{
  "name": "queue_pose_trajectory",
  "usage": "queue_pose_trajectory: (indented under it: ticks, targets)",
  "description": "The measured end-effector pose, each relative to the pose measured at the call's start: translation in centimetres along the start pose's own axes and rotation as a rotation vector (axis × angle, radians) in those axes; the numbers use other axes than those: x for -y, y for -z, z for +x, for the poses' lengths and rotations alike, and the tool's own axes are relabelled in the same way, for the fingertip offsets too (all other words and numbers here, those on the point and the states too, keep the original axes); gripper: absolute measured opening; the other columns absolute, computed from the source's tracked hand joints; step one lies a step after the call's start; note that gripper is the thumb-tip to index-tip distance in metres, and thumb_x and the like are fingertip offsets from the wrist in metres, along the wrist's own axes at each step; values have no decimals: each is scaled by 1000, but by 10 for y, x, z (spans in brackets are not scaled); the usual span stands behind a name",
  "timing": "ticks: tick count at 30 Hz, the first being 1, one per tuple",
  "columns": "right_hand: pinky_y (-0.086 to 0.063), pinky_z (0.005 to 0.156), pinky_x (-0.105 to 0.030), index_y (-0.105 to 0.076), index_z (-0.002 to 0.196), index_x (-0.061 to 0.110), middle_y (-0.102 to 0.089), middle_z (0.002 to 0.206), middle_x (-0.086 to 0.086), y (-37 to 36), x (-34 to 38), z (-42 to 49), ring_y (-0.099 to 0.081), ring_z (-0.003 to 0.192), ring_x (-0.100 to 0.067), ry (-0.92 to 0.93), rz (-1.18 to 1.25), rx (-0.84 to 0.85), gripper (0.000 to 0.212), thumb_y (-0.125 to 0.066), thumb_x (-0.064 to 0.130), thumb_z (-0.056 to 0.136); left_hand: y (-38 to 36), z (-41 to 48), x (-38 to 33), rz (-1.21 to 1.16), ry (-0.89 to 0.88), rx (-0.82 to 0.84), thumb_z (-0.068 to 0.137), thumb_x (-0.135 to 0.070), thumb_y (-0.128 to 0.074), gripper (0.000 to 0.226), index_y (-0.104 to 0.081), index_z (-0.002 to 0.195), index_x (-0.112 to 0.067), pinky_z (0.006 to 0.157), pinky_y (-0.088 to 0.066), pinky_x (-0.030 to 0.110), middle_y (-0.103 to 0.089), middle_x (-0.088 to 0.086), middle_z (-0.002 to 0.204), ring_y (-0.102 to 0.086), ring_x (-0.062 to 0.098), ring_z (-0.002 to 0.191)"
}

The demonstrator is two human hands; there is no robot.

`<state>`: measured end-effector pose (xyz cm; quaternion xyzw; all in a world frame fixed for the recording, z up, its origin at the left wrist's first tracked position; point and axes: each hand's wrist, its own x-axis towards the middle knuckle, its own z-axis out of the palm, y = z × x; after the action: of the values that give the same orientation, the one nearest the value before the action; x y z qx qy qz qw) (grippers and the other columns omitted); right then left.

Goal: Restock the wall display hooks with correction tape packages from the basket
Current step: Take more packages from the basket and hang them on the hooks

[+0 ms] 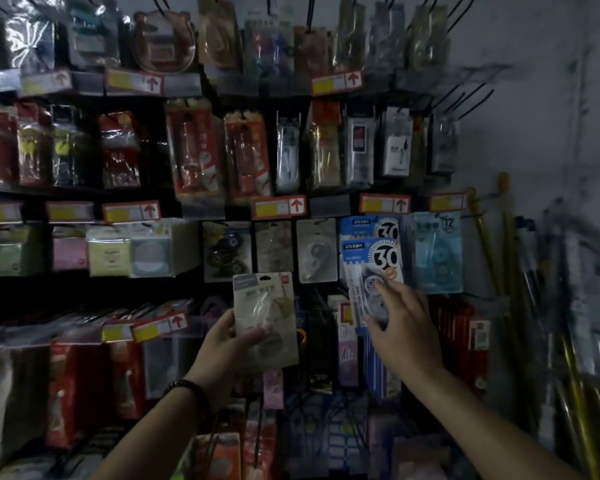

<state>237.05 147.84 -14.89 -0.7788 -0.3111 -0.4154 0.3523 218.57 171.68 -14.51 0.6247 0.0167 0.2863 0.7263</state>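
Note:
My left hand [227, 341] grips a beige correction tape package [265, 306] by its lower left, holding it upright in front of the display wall. My right hand [400, 323] holds a blue-and-white correction tape package marked "30" [374, 268], tilted, just below an identical hanging package [369, 228] on the wall hook. More correction tape packs hang in that row: a white one [316, 251] and a light blue one marked "12" [437, 251]. The basket [326, 427] sits low between my arms, dim and partly hidden.
Rows of hooks hold stationery packs across the wall, with red-arrow price tags [279, 206] under each row. Bare hooks [465, 95] stick out at upper right. Yellow poles [506, 258] lean against the grey wall on the right.

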Motion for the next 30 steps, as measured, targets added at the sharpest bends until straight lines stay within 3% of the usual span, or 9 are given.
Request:
queue_pose_trajectory:
  ticks: [5, 9, 12, 16, 25, 30]
  targets:
    - [-54, 103, -44, -46, 156, 19, -43, 150, 5, 2, -12, 37, -40, 139, -24, -32, -40, -19, 70, -76, 30, 94, -5, 22, -1, 65, -25, -14, 93, -15, -77, 37, -66, 128, -22, 68, -64, 48, -78, 13, 119, -78, 37, 103]
    - [-56, 99, -47, -42, 157, 22, -37, 153, 6, -2, -15, 55, -42, 140, -25, -64, -48, -27, 70, -74, 30, 95, -10, 35, 1, 73, -27, -13, 92, -14, -77, 39, -66, 129, -20, 85, -62, 61, -77, 14, 121, -77, 38, 106]
    - [-55, 102, -48, -41, 158, 21, -40, 156, 3, -6, -18, 62, -38, 143, -26, -33, -64, -26, 73, -75, 27, 94, -14, 38, 1, 79, -32, 2, 93, -13, -76, 39, -66, 129, -21, 74, -64, 51, -78, 11, 120, -77, 37, 105]
    - [-53, 104, -48, -41, 159, 22, -39, 153, 3, -7, -18, 66, -39, 142, -25, -46, -43, -4, 72, -74, 27, 95, -15, 43, 4, 85, -29, 7, 92, -13, -76, 40, -65, 130, -21, 85, -63, 60, -77, 11, 122, -77, 35, 107]
    - [-54, 103, -46, -43, 156, 21, -43, 147, 0, -6, -22, 74, -38, 139, -26, -54, -69, 51, 66, -69, 31, 96, -17, 46, 1, 75, -28, 10, 92, -12, -75, 40, -65, 131, -17, 91, -59, 67, -77, 14, 123, -76, 37, 110]
    - [-51, 104, -45, -45, 152, 21, -40, 148, -5, -7, -10, 79, -40, 136, -28, -102, -222, 64, 68, -74, 34, 91, -16, 49, -1, 50, -32, -26, 97, -11, -71, 35, -64, 130, -15, 86, -62, 60, -77, 14, 121, -77, 36, 108]
